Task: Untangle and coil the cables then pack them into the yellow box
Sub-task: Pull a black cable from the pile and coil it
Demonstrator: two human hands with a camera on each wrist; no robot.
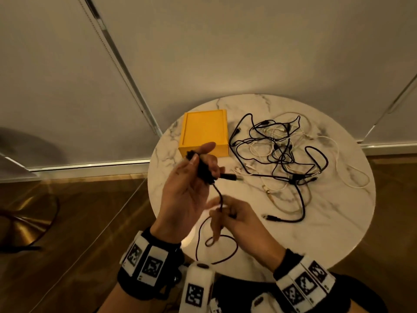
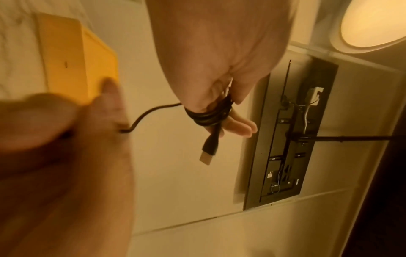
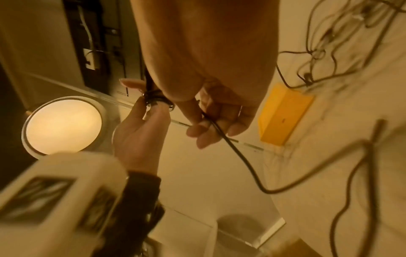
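Observation:
My left hand (image 1: 203,163) is raised over the table's near left, holding a black cable (image 1: 204,170) wound in a tight coil (image 2: 208,116) around its fingers; the cable's USB plug (image 2: 206,156) sticks out of the coil. Just below, my right hand (image 1: 222,211) pinches the same cable (image 3: 211,125) between thumb and fingers, and the loose tail (image 1: 216,251) hangs in a loop to the table edge. The yellow box (image 1: 204,132) sits behind the left hand. A tangle of black and white cables (image 1: 282,150) lies to the right of the box.
The round marble table (image 1: 338,222) carries everything; its near edge is under my wrists. A gold round base (image 1: 22,222) stands on the wood floor at left. The wrist views show a lit round lamp (image 2: 373,22) and a dark wall panel (image 2: 296,130).

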